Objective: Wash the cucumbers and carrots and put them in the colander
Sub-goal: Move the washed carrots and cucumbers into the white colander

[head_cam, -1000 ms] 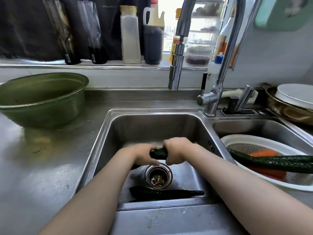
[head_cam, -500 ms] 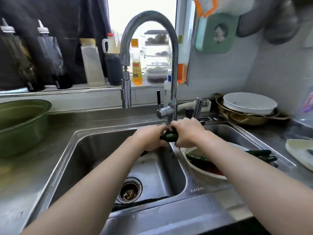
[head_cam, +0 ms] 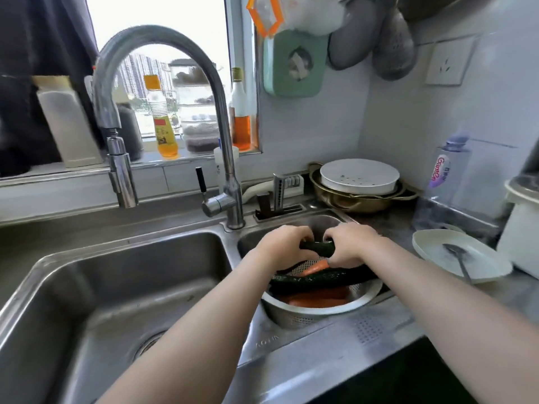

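In the colander (head_cam: 294,316): carrots (head_cam: 318,299), cucumber (head_cam: 315,279)

Both hands, left hand (head_cam: 281,246) and right hand (head_cam: 348,244), grip a cucumber (head_cam: 318,248) above the colander (head_cam: 315,314).

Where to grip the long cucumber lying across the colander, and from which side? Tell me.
Take the long cucumber at its middle, from above, with the grip across its narrow width. It lies nearly level atop the carrots, top exposed; the colander rim blocks the sides and the right forearm covers its right end.
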Demonstrator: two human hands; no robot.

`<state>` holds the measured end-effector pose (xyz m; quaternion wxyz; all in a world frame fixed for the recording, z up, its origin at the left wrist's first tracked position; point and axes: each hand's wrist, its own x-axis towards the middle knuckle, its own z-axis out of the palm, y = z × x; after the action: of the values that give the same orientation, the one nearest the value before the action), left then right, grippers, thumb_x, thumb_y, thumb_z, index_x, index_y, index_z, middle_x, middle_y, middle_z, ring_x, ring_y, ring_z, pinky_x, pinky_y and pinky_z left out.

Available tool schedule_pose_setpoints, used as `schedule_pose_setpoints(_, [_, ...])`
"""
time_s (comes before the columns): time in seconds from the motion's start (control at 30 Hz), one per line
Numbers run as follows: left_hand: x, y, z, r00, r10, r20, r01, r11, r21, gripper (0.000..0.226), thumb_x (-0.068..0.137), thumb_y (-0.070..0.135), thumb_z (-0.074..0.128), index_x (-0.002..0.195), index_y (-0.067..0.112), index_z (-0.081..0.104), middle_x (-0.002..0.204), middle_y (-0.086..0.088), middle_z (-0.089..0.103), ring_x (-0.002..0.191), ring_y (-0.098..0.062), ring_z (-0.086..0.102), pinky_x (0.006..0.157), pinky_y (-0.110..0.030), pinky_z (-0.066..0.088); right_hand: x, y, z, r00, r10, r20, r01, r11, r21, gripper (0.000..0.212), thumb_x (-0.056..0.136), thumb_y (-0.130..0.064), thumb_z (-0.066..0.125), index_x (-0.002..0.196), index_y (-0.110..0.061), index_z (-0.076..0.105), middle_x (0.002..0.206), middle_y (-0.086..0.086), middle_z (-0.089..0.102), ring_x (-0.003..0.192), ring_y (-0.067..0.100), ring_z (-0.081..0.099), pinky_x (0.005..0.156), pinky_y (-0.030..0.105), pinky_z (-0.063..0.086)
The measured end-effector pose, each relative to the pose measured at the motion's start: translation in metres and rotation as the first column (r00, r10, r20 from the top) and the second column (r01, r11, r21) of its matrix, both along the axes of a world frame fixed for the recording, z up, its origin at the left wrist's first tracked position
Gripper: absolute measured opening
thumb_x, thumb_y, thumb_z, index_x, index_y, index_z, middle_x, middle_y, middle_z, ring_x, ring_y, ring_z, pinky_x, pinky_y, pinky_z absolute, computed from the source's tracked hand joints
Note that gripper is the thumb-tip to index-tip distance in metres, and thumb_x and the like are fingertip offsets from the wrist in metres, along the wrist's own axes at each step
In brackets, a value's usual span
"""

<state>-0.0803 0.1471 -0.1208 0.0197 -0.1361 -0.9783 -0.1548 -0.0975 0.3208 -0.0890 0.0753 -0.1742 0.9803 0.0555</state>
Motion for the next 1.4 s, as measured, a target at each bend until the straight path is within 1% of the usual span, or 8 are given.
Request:
schedule_pose_setpoints(0.17, [-0.006,-0.008,-0.020,0.986,0.006,0.169,-0.020,0.997,0.079,0.037,0.093,0.050,0.067,0.117,0.023,0.073,0.105,0.003,0.061,0.099,-0.016,0.057,0.091,-0.034,0.050,-0.003,0.000,-0.009,0.993,0.023,0.118,-0.023,1.000,-0.001,0.066,0.082,-0.052,0.065,0.145,-0.036,0.051,0.138,-0.003,0.059,0.132,0.025,0.051,0.104,0.038,0.045])
schedule_pose_setpoints(0.3, [-0.006,-0.019,-0.026,0.975,-0.021,0.223,-0.029,0.975,0.220,0.024,0.089,0.046,0.073,0.105,0.028,0.074,0.094,0.005,0.065,0.090,-0.014,0.060,0.082,-0.028,0.048,-0.007,-0.003,-0.009,0.989,0.067,0.129,-0.062,0.997,-0.038,0.040,0.074,-0.037,0.073,0.114,-0.035,0.070,0.098,-0.006,0.058,0.117,0.024,0.057,0.082,0.030,0.047])
schedule_pose_setpoints(0.5, [0.000,-0.027,-0.015,0.937,-0.099,0.334,-0.001,0.959,0.285,0.021,0.079,0.037,0.086,0.093,0.030,0.074,0.077,0.013,0.061,0.070,-0.003,0.057,0.073,-0.023,0.051,-0.003,-0.010,0.008,0.971,0.093,0.221,-0.108,0.993,0.057,0.059,0.066,-0.029,0.088,0.121,-0.032,0.067,0.110,-0.005,0.066,0.101,0.020,0.062,0.084,0.034,0.056])
schedule_pose_setpoints(0.73, [0.012,-0.028,-0.026,0.963,-0.035,0.267,-0.012,0.985,0.172,0.046,0.082,0.036,0.082,0.126,0.032,0.067,0.114,0.010,0.066,0.105,-0.012,0.064,0.098,-0.030,0.051,0.006,-0.015,0.023,0.965,0.073,0.251,-0.068,0.997,-0.030,0.034,0.085,-0.034,0.077,0.115,-0.019,0.070,0.114,0.001,0.068,0.105,0.022,0.064,0.090,0.037,0.054])
schedule_pose_setpoints(0.9, [0.015,-0.023,-0.030,0.957,-0.066,0.283,0.082,0.996,-0.044,0.053,0.085,0.027,0.078,0.136,0.031,0.064,0.130,0.004,0.065,0.119,-0.018,0.059,0.104,-0.032,0.046,0.018,-0.023,0.000,0.970,0.045,0.240,-0.067,0.994,0.084,0.026,0.082,-0.025,0.063,0.107,-0.020,0.070,0.102,0.003,0.069,0.093,0.023,0.065,0.090,0.041,0.058])
schedule_pose_setpoints(1.1, [0.020,-0.027,-0.021,0.967,0.006,0.256,0.010,0.998,-0.059,0.042,0.087,0.038,0.070,0.129,0.038,0.065,0.125,0.011,0.068,0.110,-0.016,0.063,0.098,-0.037,0.053,0.034,-0.033,-0.006,0.961,0.091,0.260,-0.088,0.996,-0.023,0.046,0.087,-0.026,0.061,0.133,-0.026,0.061,0.124,0.004,0.063,0.109,0.026,0.061,0.096,0.041,0.054])
schedule_pose_setpoints(1.27, [0.046,-0.070,-0.005,0.991,0.130,-0.025,-0.130,0.991,0.017,0.016,0.091,0.033,0.064,0.107,0.030,0.066,0.100,0.009,0.063,0.095,-0.017,0.060,0.083,-0.033,0.051,0.049,-0.069,0.008,0.976,0.182,0.121,-0.151,0.961,-0.231,0.030,0.091,-0.022,0.058,0.119,-0.028,0.069,0.118,-0.002,0.065,0.108,0.022,0.061,0.094,0.038,0.054])
schedule_pose_setpoints(1.4, [0.084,-0.138,-0.005,0.967,0.250,0.053,-0.250,0.968,0.009,0.009,0.088,0.030,0.063,0.097,0.030,0.061,0.092,0.009,0.063,0.088,-0.019,0.060,0.080,-0.035,0.052,0.070,-0.139,0.006,0.946,0.307,0.104,-0.258,0.907,-0.334,0.025,0.088,-0.017,0.058,0.105,-0.026,0.074,0.105,-0.003,0.071,0.097,0.020,0.065,0.086,0.031,0.055])
